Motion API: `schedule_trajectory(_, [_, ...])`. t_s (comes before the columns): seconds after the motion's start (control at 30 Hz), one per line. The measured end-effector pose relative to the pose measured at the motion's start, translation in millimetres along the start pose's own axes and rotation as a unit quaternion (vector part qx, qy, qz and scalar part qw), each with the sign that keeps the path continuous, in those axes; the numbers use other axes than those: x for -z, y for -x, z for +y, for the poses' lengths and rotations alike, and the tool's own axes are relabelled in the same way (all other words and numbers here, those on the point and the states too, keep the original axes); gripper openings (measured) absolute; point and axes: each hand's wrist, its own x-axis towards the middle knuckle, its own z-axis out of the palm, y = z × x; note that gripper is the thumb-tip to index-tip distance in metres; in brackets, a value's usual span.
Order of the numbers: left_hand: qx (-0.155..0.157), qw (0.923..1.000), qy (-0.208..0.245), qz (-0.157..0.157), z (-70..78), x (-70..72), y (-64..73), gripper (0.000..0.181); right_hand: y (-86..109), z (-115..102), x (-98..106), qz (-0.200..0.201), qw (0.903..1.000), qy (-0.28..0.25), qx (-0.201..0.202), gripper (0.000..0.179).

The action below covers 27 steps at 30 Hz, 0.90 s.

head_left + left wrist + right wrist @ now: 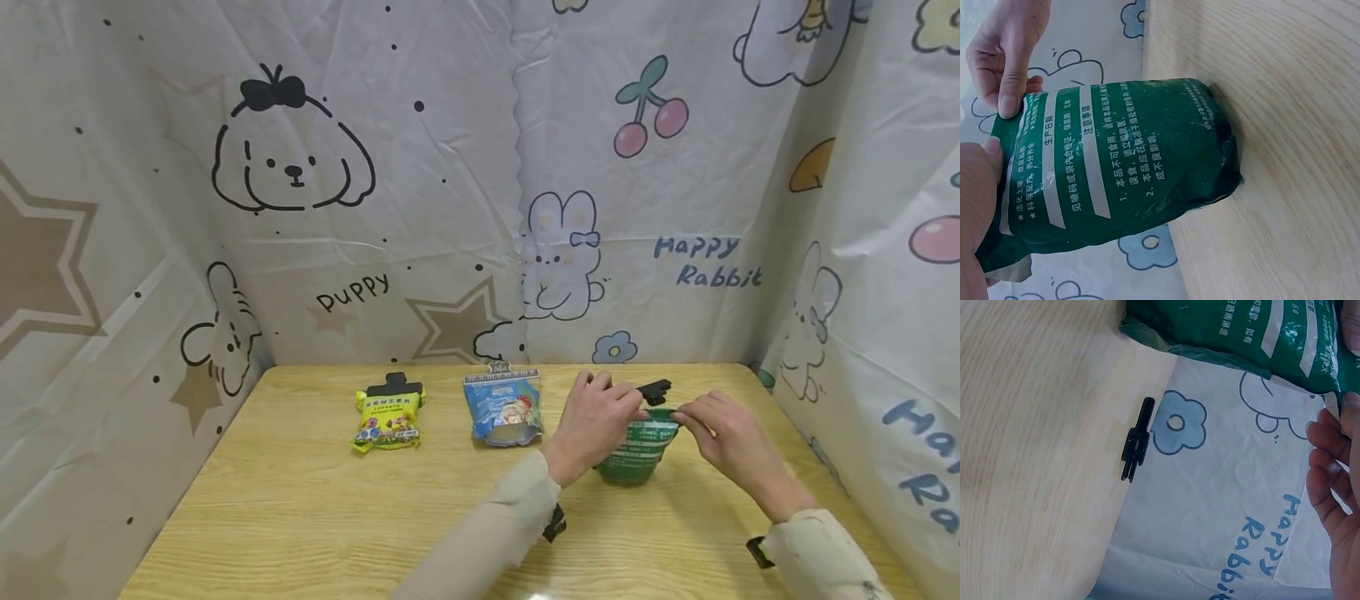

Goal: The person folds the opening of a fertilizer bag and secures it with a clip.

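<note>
A green bag (636,450) with white printing stands upright on the table at the right. My left hand (596,421) pinches its top edge at the left corner, and my right hand (726,437) pinches the opposite corner between thumb and fingers. In the left wrist view the green bag (1122,150) shows its printed face, with both hands at its top edge. Behind it on the table lies a black clip (1138,440), touched by neither hand; part of this clip (655,392) also shows in the head view.
A yellow bag (388,422) with a black clip (394,384) across its top lies at the back left. Beside it is a blue bag (502,408) whose top carries a clip (500,368). Printed cloth walls (450,167) enclose the wooden table (300,500) behind and at the sides.
</note>
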Motion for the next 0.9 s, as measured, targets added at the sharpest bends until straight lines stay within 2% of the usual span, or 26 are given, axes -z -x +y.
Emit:
schedule_trajectory(0.1, [-0.001,1.0,0.005,0.006,-2.0,-1.1,2.0,0.028,0.5,-1,0,-0.004,1.0,0.0,0.001,0.029])
schedule_trajectory(0.23, [0.001,0.9997,0.025,-0.004,-4.8,-0.2,3.9,0.028,1.1,-1,0,-0.009,1.0,0.0,-0.002,0.028])
schedule_trajectory(0.53, [-0.006,0.9976,0.044,-0.053,-10.0,3.7,5.2,0.004,-0.2,1,1,-0.016,0.9998,0.011,-0.007,0.025])
schedule_trajectory(0.67, [-0.007,0.9968,0.054,-0.057,-11.1,2.9,6.9,0.007,0.4,1,1,-0.017,0.9998,0.009,-0.006,0.024])
schedule_trajectory(0.9, [-0.007,0.9972,0.064,-0.039,-16.9,2.3,8.8,0.021,-1.5,-2,2,-0.007,0.9998,0.019,-0.008,0.027])
